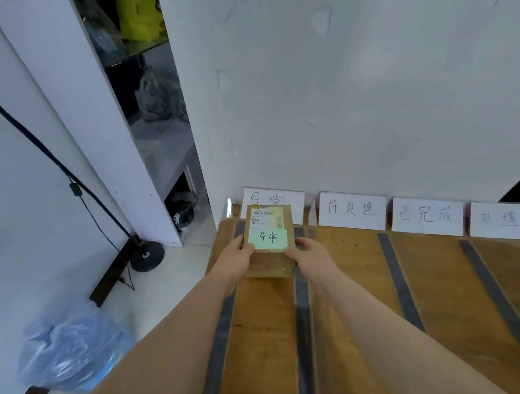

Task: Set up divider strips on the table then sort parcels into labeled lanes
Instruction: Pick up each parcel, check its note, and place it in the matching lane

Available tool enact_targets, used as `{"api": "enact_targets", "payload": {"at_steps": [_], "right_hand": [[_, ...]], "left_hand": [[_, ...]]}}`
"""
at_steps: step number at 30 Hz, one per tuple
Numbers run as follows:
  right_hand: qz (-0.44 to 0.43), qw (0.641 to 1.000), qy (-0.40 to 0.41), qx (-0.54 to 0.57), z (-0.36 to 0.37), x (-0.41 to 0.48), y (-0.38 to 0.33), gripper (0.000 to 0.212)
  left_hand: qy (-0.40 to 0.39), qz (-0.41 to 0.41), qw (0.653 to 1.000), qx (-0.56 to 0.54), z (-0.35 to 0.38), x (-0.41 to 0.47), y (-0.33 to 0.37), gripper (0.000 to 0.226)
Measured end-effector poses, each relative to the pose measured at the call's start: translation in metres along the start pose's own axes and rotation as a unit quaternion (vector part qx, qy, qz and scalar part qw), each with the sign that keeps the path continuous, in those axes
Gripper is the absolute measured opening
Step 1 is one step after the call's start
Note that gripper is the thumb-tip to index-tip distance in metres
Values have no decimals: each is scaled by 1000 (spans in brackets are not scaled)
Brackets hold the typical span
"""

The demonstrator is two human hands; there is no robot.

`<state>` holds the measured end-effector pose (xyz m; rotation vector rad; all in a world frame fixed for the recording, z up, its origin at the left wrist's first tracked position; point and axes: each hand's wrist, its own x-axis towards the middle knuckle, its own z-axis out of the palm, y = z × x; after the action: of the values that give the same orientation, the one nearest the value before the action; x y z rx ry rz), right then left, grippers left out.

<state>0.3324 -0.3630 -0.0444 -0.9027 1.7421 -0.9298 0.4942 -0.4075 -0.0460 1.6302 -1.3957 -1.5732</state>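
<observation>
Your left hand (pixel 236 257) grips the left edge of the brown parcel (pixel 270 266). Your right hand (pixel 312 255) grips the right edge. Your fingers curl round it. Both arms reach straight out. The parcel is over the far left lane of the table (pixel 354 270), between two dark strips (pixel 303 320), just in front of a white card (pixel 270 196).

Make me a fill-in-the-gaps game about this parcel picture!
1. The note on the parcel is coloured ____.
2. ____ white cards stand against the wall.
3. The left hand and right hand hold the parcel over the lane farthest ____.
4. The dark strips lie on a ____ table.
Missing words: green, four, left, wooden.
</observation>
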Motion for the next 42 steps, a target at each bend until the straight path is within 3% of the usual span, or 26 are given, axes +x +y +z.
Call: {"api": "enact_targets", "payload": {"at_steps": [8, 21, 26, 31, 34, 39, 42], "right_hand": [[49, 998, 27, -2, 30, 56, 30, 46], [39, 996, 42, -63, 42, 72, 38, 45], [-37, 982, 67, -174, 32, 60, 20, 43], [-87, 931, 109, -336, 2, 31, -14, 24], [-104, 896, 129, -412, -24, 7, -28, 30], [-112, 859, 186, -463, -76, -49, -33, 39], [-103, 847, 229, -468, -112, -88, -27, 32]], "left_hand": [[-5, -13, 999, 50, 2, 64, -18, 38], [32, -21, 994, 101, 9, 81, -29, 46], [60, 78, 976, 194, 6, 68, -9, 39], [46, 201, 923, 324, 2, 37, 30, 47], [39, 262, 871, 413, 3, 12, 56, 45], [52, 346, 782, 516, 25, -33, 93, 37], [57, 411, 734, 537, 50, -63, 110, 32]]}}
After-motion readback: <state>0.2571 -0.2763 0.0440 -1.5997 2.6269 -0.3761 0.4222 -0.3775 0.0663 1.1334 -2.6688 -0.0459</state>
